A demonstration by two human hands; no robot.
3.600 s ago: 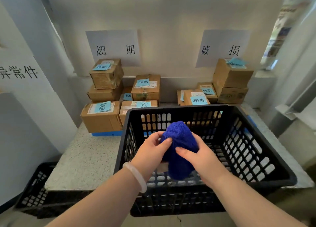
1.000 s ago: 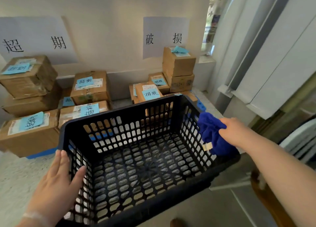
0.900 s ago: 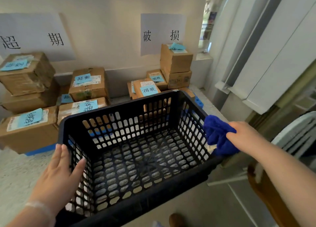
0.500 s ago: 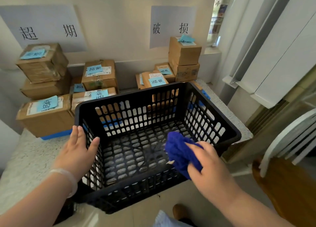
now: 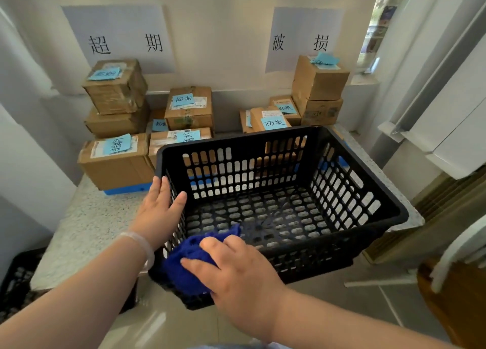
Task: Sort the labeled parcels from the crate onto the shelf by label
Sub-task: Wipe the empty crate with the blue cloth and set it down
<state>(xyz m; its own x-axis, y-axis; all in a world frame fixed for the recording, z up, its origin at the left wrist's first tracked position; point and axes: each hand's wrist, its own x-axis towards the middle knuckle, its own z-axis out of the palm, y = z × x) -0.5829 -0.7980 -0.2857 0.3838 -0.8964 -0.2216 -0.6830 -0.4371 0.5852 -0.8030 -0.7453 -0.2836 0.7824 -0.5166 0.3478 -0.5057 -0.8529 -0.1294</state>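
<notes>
Head view: crate point(image 5: 289, 135) on the shelf point(image 5: 86, 225) looks emptied; parcels point(image 5: 115, 159) stand stacked behind it. Left hand point(image 5: 157, 212) lies flat against its left wall; right hand point(image 5: 236, 270) clutches a cloth point(image 5: 184, 267) at the near corner. I'd brace the wall and wipe in short strokes.

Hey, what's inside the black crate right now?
The crate floor shows no parcels. A blue cloth, gripped by the right hand, covers the near left corner; what lies under it is hidden.
</notes>
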